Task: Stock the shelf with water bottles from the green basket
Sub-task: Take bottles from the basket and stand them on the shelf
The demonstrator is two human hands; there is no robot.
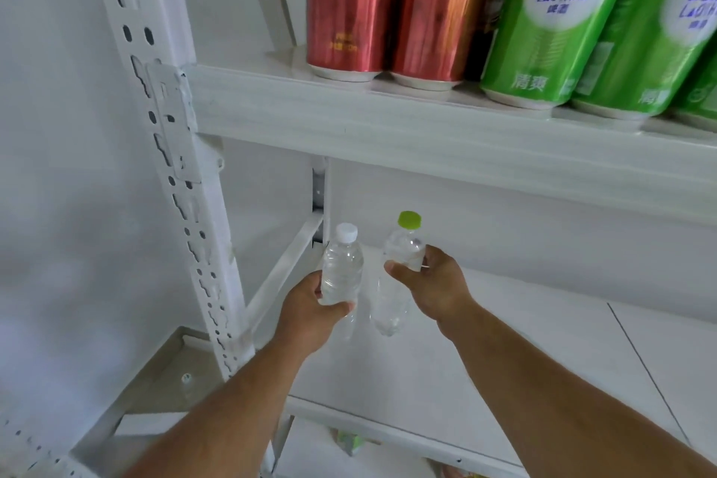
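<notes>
Water bottles, two: white-capped bottle [342,268] sitting in left hand [310,312] with fingers curling round it, green-capped bottle [397,272] being pinched by right hand [430,285], both hovering over white shelf [523,341], two red cans [382,4] and three green cans [605,23] standing on upper shelf [388,128], slotted upright post [170,151] standing left.

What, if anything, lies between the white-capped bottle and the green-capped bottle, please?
Nothing: in the head view only bare white shelf shows between the white-capped bottle and the green-capped bottle.

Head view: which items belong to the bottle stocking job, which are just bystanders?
Job:
white-capped bottle, held in left hand
green-capped bottle, held in right hand
lower shelf, the target

Bystanders:
red cans on upper shelf
green cans beside them
</notes>
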